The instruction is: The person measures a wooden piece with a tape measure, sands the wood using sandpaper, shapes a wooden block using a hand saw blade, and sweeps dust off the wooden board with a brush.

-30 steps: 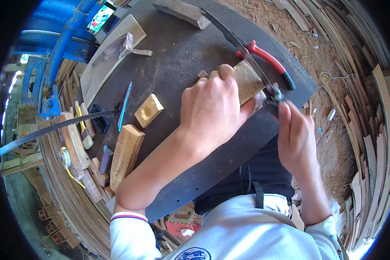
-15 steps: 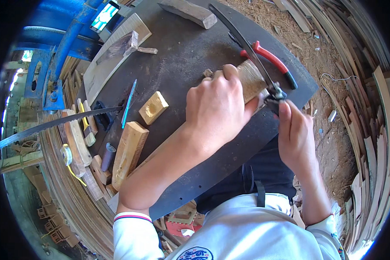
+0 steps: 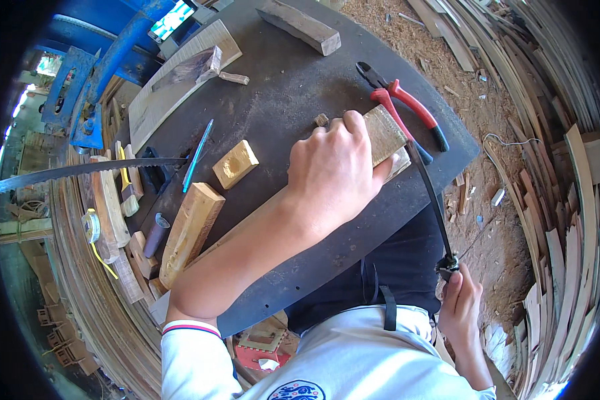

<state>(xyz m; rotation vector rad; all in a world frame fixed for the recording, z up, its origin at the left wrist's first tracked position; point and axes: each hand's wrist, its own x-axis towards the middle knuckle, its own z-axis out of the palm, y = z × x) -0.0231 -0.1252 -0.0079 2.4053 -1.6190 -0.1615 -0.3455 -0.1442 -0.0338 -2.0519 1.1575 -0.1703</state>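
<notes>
My left hand presses flat on a pale wooden block at the right edge of a dark worktable. A thin dark saw runs from the block's right end down toward my body. My right hand is closed around the saw's handle low at the right, off the table's edge. The part of the block under my palm is hidden.
Red-handled pliers lie just beyond the block. A small hollowed block, a long wooden bar and a blue pencil lie to the left. A long toothed blade juts in at far left. Wooden strips are stacked around the sawdust ground.
My right hand has drawn the saw back toward my body, from beside the block to well below the table's edge. My left hand stays on the block.
</notes>
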